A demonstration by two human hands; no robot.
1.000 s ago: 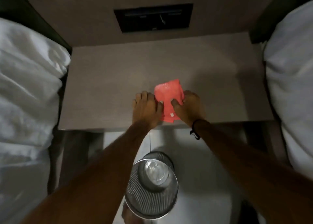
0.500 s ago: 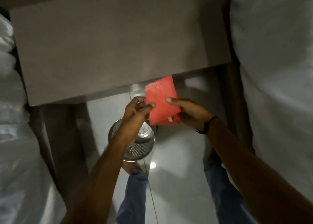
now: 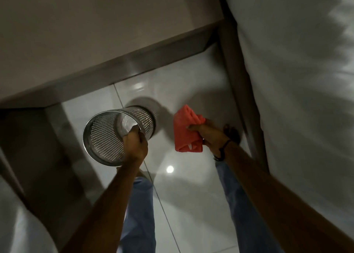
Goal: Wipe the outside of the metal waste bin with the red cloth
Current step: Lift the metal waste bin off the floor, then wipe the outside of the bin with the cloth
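Round perforated shiny metal waste bin tilted, lifted off glossy white tile floor, left hand clamped on its near rim. Just right, apart from bin, right hand pinches folded red cloth.

The perforated metal waste bin hangs tilted above the floor, the folded red cloth beside it, apart.

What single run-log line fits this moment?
left hand: grips metal waste bin rim, tilted | right hand: holds red cloth | wiping: not begun
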